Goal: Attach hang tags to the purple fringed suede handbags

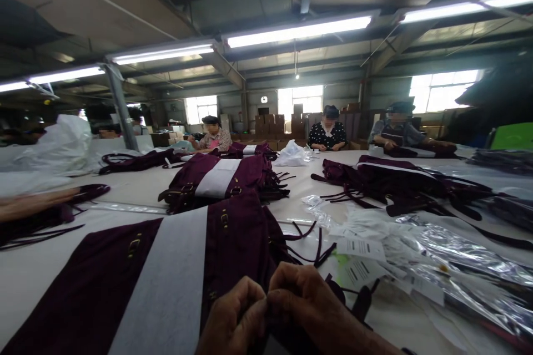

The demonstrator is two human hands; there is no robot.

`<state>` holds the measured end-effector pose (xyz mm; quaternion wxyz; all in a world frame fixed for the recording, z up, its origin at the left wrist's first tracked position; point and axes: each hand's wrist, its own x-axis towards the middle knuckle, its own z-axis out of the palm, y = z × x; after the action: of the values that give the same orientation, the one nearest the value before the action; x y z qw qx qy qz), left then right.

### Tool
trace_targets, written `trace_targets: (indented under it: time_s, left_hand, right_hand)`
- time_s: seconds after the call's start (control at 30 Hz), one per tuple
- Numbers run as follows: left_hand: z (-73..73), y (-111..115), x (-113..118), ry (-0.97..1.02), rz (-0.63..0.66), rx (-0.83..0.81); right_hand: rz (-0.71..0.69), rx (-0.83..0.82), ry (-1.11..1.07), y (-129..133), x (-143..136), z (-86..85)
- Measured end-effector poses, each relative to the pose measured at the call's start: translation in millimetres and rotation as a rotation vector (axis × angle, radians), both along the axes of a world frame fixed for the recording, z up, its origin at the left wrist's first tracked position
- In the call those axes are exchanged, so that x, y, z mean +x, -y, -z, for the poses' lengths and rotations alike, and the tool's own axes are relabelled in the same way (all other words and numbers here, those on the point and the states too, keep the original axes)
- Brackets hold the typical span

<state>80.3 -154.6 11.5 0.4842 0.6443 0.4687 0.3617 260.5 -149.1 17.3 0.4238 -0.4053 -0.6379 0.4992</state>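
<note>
Left hand (235,319): fingers pinched, tips meeting the other hand's; can't tell if anything's in there
Right hand (310,302): pinched too, right up against the left; same deal, can't tell
Purple bag (237,244): flat on the desk (25,274), just ahead and left of the hands; pale band (162,283) across it
Right side: printed tags (360,248) and shiny clear plastic (462,249), kinda messy

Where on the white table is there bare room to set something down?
The white tabletop is bare between the middle maroon fabric stack and the right one, and left of the nearest maroon bag. Clear plastic packaging and printed white tags crowd the near right.
</note>
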Motion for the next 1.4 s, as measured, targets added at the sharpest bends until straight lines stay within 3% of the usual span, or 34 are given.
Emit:
trace_targets:
  time_s: [0.1,0.4,0.7,0.9,1.1,1.27,1.4]
  left_hand:
    - [-3.0,2.9,0.5,-0.037,0.000,-0.003]
    - [-2.2,4.5,0.6,-0.018,0.006,0.001]
    - [2.5,3.2,-0.2,-0.060,-0.001,0.076]
    - [2.0,-0.1,3.9,-0.023,-0.011,0.077]
    - [-11.7,1.8,-1.8,0.090,-0.002,0.024]
    - [-33.4,25.2,-31.0,-0.214,-0.017,0.076]
    - [-35.5,43.1,-50.5,-0.463,0.052,0.175]
  right_hand:
    - [-0.030,0.056,0.072,0.7,4.3,0.6]
    - [0.031,-0.022,-0.083,-2.8,-4.8,19.6]
    - [0.063,-0.063,-0.100,0.9,-6.5,16.3]
    - [0.008,-0.137,-0.119,-4.4,-5.5,15.2]
    - [-0.029,-0.118,-0.066,-6.1,4.0,-3.4]
    - [-0.106,-0.111,0.012,-0.6,12.6,-5.7]
    - [-0.050,0.156,0.349,16.8,19.8,-5.0]
